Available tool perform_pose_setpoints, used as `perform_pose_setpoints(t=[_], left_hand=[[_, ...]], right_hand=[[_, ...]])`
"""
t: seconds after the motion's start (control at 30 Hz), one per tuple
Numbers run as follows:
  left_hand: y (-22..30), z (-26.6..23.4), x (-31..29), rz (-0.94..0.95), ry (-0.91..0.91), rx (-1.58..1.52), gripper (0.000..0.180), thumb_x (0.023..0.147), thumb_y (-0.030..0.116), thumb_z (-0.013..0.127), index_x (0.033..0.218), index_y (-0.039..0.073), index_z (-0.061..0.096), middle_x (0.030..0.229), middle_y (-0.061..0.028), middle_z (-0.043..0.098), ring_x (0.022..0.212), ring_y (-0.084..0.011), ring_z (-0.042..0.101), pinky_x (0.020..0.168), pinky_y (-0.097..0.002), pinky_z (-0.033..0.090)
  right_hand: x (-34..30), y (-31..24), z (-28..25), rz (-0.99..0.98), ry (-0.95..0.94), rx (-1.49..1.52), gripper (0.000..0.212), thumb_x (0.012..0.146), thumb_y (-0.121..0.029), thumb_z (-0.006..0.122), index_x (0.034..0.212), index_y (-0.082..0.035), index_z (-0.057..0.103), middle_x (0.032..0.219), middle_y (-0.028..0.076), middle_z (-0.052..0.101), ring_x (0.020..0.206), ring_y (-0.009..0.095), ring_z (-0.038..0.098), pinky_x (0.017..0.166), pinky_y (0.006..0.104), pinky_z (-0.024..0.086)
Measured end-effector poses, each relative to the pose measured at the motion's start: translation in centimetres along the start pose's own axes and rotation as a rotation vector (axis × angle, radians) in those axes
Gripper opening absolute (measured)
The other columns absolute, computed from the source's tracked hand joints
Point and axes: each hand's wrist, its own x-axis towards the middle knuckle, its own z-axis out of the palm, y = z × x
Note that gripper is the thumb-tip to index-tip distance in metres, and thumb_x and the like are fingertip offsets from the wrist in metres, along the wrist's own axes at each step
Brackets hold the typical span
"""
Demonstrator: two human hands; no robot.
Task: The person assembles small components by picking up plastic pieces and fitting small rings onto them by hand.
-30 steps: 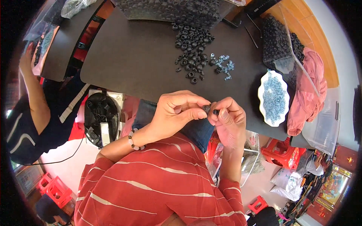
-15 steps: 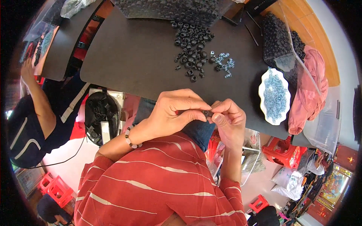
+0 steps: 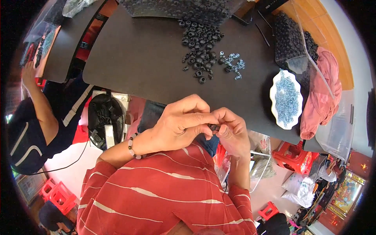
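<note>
Between the fingertips of both hands sits a small black plastic part, partly covered by the fingers. My left hand pinches it from the left, thumb below and forefinger above. From the right, my right hand closes thumb and forefinger on the same part. Both hands are over my lap, just off the table's near edge. Farther out on the dark table lies a pile of round black plastic parts, with a few loose metal springs to its right.
A white scalloped dish full of springs stands at the right. Clear bins of black parts stand at the back and right. A pink cloth hangs beside them. Another person's arm is at far left; a red stool stands lower right.
Both hands have shifted slightly left and down toward me, still pinching the black part. My right thumb and fingers have changed angle around it. The pile and springs look unchanged.
</note>
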Motion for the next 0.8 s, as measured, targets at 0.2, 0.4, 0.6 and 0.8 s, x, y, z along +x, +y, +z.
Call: perform_pose_setpoints(t=[0.2,0.4,0.6,0.8], left_hand=[[0.7,0.4,-0.7,0.088,0.011,0.181,0.036,0.067,-0.018,0.066,0.099,-0.002,0.065,0.089,-0.0085,0.055,0.069,-0.015,0.061,0.057,-0.0248,0.051],[0.1,0.8,-0.9,0.128,0.046,0.267,0.036,0.067,-0.011,0.072,0.1,-0.001,0.065,0.087,-0.0073,0.055,0.066,-0.0144,0.058,0.054,-0.0257,0.048],[0.0,1.1,0.3,0.087,0.125,0.2,0.03,0.07,-0.004,0.075,0.099,0.001,0.068,0.085,-0.0061,0.056,0.066,-0.0132,0.056,0.054,-0.0255,0.046],[-0.1,0.7,0.9,0.107,0.163,0.176,0.027,0.072,-0.004,0.073,0.098,0.001,0.07,0.086,-0.0061,0.056,0.068,-0.012,0.058,0.055,-0.0239,0.048]], right_hand=[[-0.8,-0.5,0.8,0.041,-0.012,-0.065,0.034,0.09,-0.03,0.064,0.102,0.001,0.054,0.096,0.002,0.056,0.087,0.008,0.051,0.078,0.0212,0.041],[-0.5,0.0,0.5,0.059,-0.001,-0.114,0.032,0.092,-0.03,0.061,0.101,0.0,0.054,0.096,0.001,0.056,0.085,0.007,0.049,0.077,0.0204,0.04],[-0.3,-0.7,1.1,0.019,0.113,0.075,0.044,0.092,-0.037,0.059,0.107,0.004,0.055,0.096,0.004,0.059,0.086,0.012,0.058,0.077,0.0259,0.048],[0.1,-1.2,0.7,-0.009,0.098,0.175,0.045,0.093,-0.037,0.056,0.111,0.004,0.055,0.095,0.009,0.062,0.086,0.019,0.063,0.078,0.0325,0.052]])
